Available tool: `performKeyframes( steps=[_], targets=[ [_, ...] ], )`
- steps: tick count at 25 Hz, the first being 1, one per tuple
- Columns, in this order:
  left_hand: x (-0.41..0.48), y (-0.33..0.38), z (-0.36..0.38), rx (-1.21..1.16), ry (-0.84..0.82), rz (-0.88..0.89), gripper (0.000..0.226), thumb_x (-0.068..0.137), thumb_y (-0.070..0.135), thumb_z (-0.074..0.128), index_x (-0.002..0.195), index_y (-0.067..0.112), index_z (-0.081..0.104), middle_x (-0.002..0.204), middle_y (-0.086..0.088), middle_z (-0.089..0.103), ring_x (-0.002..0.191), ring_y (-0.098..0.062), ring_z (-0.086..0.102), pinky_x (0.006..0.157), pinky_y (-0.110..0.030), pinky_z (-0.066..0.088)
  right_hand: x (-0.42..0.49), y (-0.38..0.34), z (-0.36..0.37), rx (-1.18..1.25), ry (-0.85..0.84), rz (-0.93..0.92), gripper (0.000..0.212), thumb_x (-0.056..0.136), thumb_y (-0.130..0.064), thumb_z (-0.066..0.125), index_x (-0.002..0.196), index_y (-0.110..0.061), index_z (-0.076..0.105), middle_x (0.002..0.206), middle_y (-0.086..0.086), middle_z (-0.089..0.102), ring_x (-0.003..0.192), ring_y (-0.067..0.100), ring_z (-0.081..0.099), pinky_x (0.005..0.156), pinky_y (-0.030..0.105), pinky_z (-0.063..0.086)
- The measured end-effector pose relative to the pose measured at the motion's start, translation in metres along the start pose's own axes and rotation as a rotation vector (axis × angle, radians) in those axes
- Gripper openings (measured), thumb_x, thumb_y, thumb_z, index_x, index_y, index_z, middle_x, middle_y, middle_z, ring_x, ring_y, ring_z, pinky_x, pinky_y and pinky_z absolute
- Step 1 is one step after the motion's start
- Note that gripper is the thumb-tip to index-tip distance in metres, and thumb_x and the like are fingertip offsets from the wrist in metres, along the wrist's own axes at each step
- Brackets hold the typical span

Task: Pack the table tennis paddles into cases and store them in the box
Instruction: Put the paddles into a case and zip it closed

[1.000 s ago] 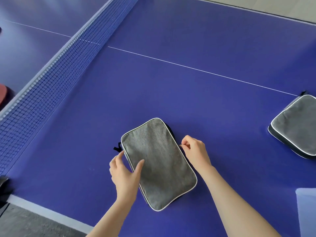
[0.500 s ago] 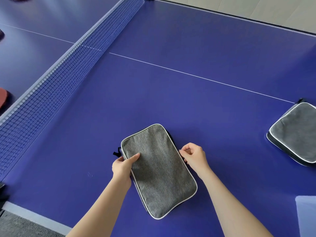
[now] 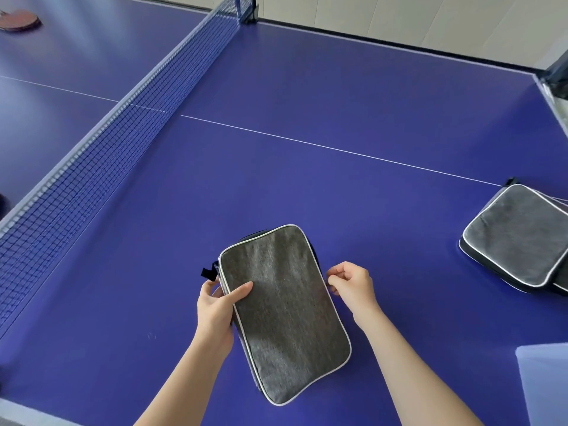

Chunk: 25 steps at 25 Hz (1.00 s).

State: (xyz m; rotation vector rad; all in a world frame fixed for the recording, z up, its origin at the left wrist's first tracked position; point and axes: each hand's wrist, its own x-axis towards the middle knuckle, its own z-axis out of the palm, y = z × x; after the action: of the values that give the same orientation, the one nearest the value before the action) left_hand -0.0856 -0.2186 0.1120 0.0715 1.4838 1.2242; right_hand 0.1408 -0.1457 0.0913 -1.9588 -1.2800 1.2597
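A grey fabric paddle case (image 3: pixel 284 312) with white piping lies on the blue table in front of me. My left hand (image 3: pixel 216 312) grips its left edge, thumb on top and fingers under the rim, near a black loop. My right hand (image 3: pixel 352 285) is at the case's right edge, fingers pinched together as if on the zipper pull, which I cannot make out. More grey cases (image 3: pixel 519 238) are stacked at the right edge. A red paddle (image 3: pixel 20 20) lies far left beyond the net.
The net (image 3: pixel 101 161) runs diagonally across the blue table (image 3: pixel 276 103). A pale translucent box corner (image 3: pixel 544 382) shows at the bottom right. A dark object sits at the table's far right corner (image 3: pixel 558 75).
My left hand shifted from lying flat on the case to gripping its left edge. My right hand moved slightly along the right edge. The view tilted up, so the far paddle came into sight.
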Motion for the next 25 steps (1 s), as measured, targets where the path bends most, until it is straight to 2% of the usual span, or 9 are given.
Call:
performKeyframes(
  steps=[3, 6, 9, 12, 15, 20, 25],
  targets=[
    [-0.015, 0.010, 0.001, 0.007, -0.116, 0.060, 0.049, 0.072, -0.006, 0.074, 0.116, 0.011, 0.058, 0.107, -0.011, 0.072, 0.085, -0.027, 0.071, 0.064, -0.035, 0.057, -0.015, -0.008, -0.026, 0.076, -0.075, -0.014, 0.019, 0.084, 0.002, 0.058, 0.088, -0.015, 0.067, 0.073, 0.006, 0.070, 0.062, 0.012, 0.061, 0.056, 0.017, 0.047],
    [-0.032, 0.019, 0.001, 0.061, -0.225, 0.106, 0.051, 0.063, -0.006, 0.078, 0.108, 0.013, 0.065, 0.104, -0.008, 0.073, 0.086, -0.025, 0.072, 0.060, -0.033, 0.057, -0.037, -0.009, -0.049, -0.026, -0.170, -0.009, 0.015, 0.083, -0.002, 0.062, 0.084, -0.015, 0.069, 0.070, 0.004, 0.071, 0.060, 0.012, 0.061, 0.058, 0.019, 0.047],
    [-0.046, 0.025, -0.003, 0.121, -0.308, 0.129, 0.054, 0.054, 0.001, 0.077, 0.105, 0.010, 0.063, 0.105, -0.012, 0.072, 0.087, -0.028, 0.072, 0.063, -0.036, 0.058, -0.055, -0.008, -0.063, -0.108, -0.232, 0.038, 0.006, 0.084, -0.008, 0.063, 0.080, -0.010, 0.068, 0.066, 0.003, 0.070, 0.055, 0.010, 0.059, 0.055, 0.020, 0.047],
    [-0.056, 0.031, -0.005, 0.211, -0.411, 0.174, 0.068, 0.043, 0.005, 0.084, 0.107, 0.008, 0.063, 0.104, -0.016, 0.071, 0.087, -0.029, 0.071, 0.065, -0.037, 0.058, -0.076, -0.008, -0.073, -0.105, -0.267, 0.074, 0.009, 0.086, -0.013, 0.064, 0.080, -0.007, 0.066, 0.064, 0.002, 0.069, 0.053, 0.009, 0.055, 0.053, 0.020, 0.044],
    [-0.062, 0.040, -0.003, 0.282, -0.510, 0.243, 0.070, 0.041, -0.005, 0.086, 0.107, 0.007, 0.063, 0.099, -0.016, 0.072, 0.088, -0.028, 0.071, 0.065, -0.030, 0.058, -0.096, -0.015, -0.080, 0.014, -0.184, 0.086, 0.011, 0.086, -0.009, 0.061, 0.080, -0.003, 0.067, 0.060, 0.000, 0.065, 0.053, 0.010, 0.052, 0.058, 0.022, 0.046],
    [-0.066, 0.045, 0.003, 0.342, -0.569, 0.314, 0.057, 0.045, -0.004, 0.082, 0.098, 0.008, 0.064, 0.092, -0.016, 0.072, 0.089, -0.032, 0.069, 0.072, -0.037, 0.057, -0.122, -0.054, -0.104, 0.203, 0.070, -0.025, 0.015, 0.087, -0.010, 0.062, 0.074, -0.004, 0.067, 0.054, -0.001, 0.061, 0.049, 0.008, 0.049, 0.059, 0.025, 0.047],
    [-0.079, 0.047, 0.020, 0.426, -0.575, 0.401, 0.055, 0.038, 0.012, 0.087, 0.087, 0.012, 0.063, 0.090, -0.018, 0.070, 0.085, -0.033, 0.068, 0.073, -0.043, 0.056, -0.141, -0.085, -0.111, 0.021, 0.309, -0.212, 0.017, 0.082, -0.015, 0.066, 0.066, -0.009, 0.065, 0.052, -0.004, 0.064, 0.046, 0.004, 0.053, 0.051, 0.016, 0.042]
  ],
)
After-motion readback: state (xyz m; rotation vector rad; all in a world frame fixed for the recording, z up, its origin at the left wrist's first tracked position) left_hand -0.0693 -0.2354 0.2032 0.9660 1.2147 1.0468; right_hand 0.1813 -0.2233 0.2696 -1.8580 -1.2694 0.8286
